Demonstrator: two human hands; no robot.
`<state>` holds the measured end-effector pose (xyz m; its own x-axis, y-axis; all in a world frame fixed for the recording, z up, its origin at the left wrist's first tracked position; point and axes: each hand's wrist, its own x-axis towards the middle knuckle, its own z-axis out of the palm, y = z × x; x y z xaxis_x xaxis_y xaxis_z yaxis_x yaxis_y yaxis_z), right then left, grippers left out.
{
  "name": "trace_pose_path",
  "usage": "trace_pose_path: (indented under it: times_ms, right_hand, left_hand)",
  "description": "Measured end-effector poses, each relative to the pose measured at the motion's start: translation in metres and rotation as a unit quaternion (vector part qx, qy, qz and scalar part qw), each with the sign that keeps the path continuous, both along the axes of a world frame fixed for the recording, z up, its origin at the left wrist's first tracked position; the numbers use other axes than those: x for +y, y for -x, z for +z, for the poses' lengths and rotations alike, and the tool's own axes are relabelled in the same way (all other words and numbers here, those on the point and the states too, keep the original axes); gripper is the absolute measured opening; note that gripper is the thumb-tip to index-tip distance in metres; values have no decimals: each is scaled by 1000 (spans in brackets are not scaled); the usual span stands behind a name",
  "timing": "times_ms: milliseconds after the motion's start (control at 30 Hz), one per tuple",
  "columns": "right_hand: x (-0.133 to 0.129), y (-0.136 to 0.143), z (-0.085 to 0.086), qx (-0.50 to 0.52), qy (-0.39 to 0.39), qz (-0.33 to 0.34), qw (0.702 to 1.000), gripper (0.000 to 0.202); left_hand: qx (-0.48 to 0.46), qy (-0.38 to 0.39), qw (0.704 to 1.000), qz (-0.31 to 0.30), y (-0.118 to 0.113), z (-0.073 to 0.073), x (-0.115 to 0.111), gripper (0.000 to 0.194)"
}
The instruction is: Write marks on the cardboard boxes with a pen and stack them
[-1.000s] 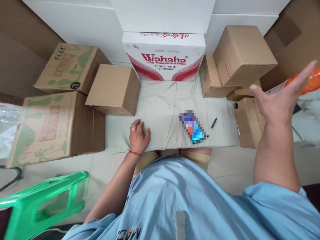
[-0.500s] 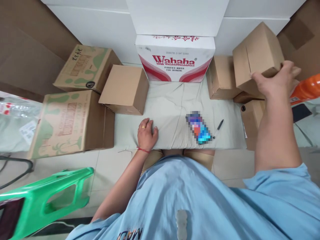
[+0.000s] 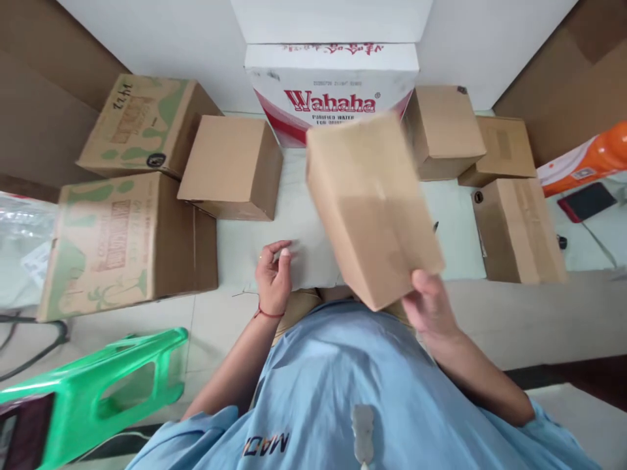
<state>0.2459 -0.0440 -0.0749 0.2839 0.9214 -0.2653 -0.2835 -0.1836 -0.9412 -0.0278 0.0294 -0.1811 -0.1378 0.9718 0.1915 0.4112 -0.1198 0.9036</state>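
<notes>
Overhead, tilted cardboard box [image 3: 375,215] beyond right hand [image 3: 428,303], its near corner grasped

White carton with red swooshes [image 3: 333,85]: red "Wahaha" with ®, "PURIFIED WATER" beneath, next line partly covered; faint printed code above, too blurred; red Chinese characters on top edge. Brown cardboard box with green print [image 3: 137,124], upper left: handwritten "2422", appears rotated. Light blue cloth shirt [image 3: 318,391]: dark letters "MADI", last letter unclear.
</notes>
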Motion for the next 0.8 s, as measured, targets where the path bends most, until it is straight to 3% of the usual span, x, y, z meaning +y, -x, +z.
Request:
trace_pose_path:
  times_ms: [133, 200, 267, 400, 567, 700, 800]
  right_hand:
    - [-1, 32, -25, 60, 46, 149, 986, 100]
    - [-1, 34, -32, 38, 79, 238, 967, 111]
    - [0, 31, -37, 28, 103, 278, 955, 109]
    - [4, 22, -47, 21, 79, 200, 976, 74]
    - [10, 17, -42, 30, 5, 188, 982, 54]
    - [8, 12, -37, 35, -50, 132, 989, 49]
    - [7, 6, -36, 32, -55, 129, 990, 57]
  left_hand:
    - [-164, 39, 981, -93, -9, 38, -27, 60]
    - [-173, 53, 975, -127, -7, 48, -33, 68]
    - [-152, 77, 977, -131, 0, 51, -34, 72]
    - [-192, 139, 965, -115, 14, 51, -31, 68]
    - [-171, 104, 959, -202, 17, 63, -29, 67]
    - [-127, 9, 959, -253, 19, 64, -27, 63]
    - [-70, -1, 970, -232, 17, 58, -26, 52]
